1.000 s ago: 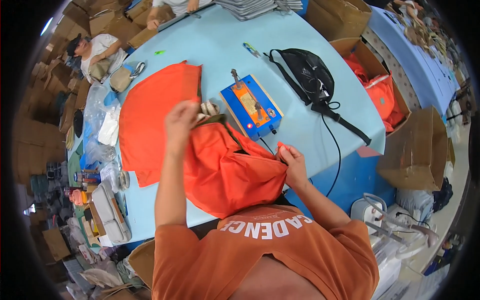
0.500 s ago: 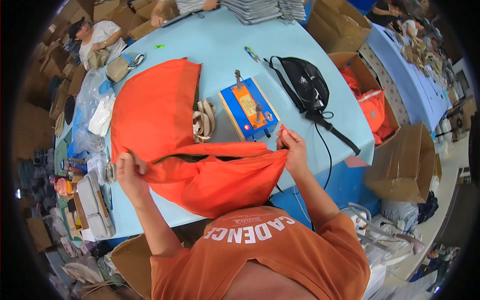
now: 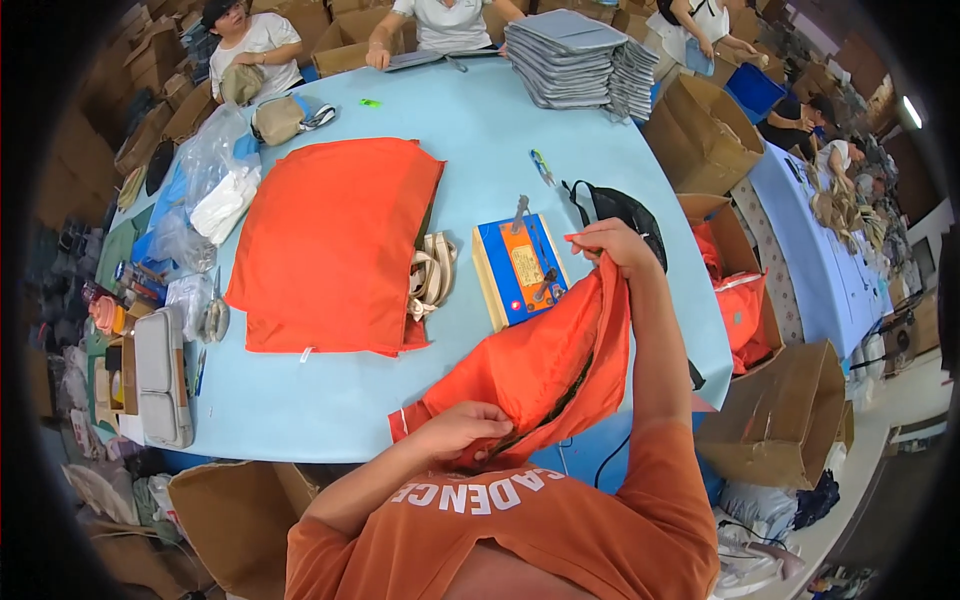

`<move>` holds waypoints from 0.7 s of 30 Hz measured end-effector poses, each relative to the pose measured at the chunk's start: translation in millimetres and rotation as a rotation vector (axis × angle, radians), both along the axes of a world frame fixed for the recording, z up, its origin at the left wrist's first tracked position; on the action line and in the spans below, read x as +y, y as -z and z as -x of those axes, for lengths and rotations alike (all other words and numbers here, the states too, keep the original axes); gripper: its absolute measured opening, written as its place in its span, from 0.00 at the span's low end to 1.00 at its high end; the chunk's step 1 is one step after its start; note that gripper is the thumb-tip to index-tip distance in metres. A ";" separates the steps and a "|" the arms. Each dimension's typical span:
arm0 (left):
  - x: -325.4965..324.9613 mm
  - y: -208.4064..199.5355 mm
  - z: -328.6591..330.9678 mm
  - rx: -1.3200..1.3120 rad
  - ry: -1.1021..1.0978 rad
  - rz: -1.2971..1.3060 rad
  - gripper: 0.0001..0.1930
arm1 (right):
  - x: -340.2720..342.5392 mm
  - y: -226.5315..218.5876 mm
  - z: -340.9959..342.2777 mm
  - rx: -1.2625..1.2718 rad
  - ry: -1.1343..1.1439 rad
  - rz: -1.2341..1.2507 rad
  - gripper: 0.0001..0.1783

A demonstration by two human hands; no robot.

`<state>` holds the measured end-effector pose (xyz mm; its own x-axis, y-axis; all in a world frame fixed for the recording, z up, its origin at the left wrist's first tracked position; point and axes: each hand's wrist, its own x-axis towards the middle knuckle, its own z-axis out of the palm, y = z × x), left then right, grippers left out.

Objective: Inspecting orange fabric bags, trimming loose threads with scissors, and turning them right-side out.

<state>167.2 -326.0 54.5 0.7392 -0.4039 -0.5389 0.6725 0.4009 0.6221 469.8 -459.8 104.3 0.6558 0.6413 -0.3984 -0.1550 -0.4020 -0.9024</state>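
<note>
An orange fabric bag (image 3: 530, 355) hangs over the table's near edge, stretched between my hands, with a dark-lined slit running along it. My left hand (image 3: 466, 428) is closed on its lower edge. Higher up, on the right, my right hand (image 3: 617, 246) pinches the other end, a small red tip showing at the fingers. Left of it lies a flat pile of orange fabric pieces (image 3: 325, 245) with cream straps (image 3: 434, 275) at its side. Beyond the held bag stands a blue box (image 3: 494, 250) with metal fittings and an orange panel. My right hand partly covers a black mesh bag (image 3: 620, 205).
A tall stack of grey folded pieces (image 3: 565, 55) stands at the far edge, near a co-worker (image 3: 445, 22). Scissors (image 3: 215, 318) and a grey case (image 3: 163, 375) lie at left. Small cutters (image 3: 541, 166) rest beyond the blue box. Cardboard boxes (image 3: 775, 415) flank the table.
The held bag has come off the orange pile toward me and right, now slanting. My left hand moved right and nearer; my right hand rose. The view has shifted too.
</note>
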 end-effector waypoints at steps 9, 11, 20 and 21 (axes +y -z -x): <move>-11.9 8.8 -12.0 0.039 0.043 0.017 0.08 | 17.9 16.2 -10.8 0.040 -0.101 0.024 0.09; -12.3 12.1 -12.1 0.040 0.035 0.016 0.08 | 20.7 21.0 -12.0 0.062 -0.071 0.015 0.08; -14.7 12.5 -9.7 0.039 0.019 -0.003 0.09 | 23.7 28.5 -11.5 0.153 -0.081 -0.003 0.07; -14.3 12.5 -9.9 0.039 0.018 -0.006 0.09 | 24.4 29.2 -12.5 0.153 -0.082 -0.005 0.07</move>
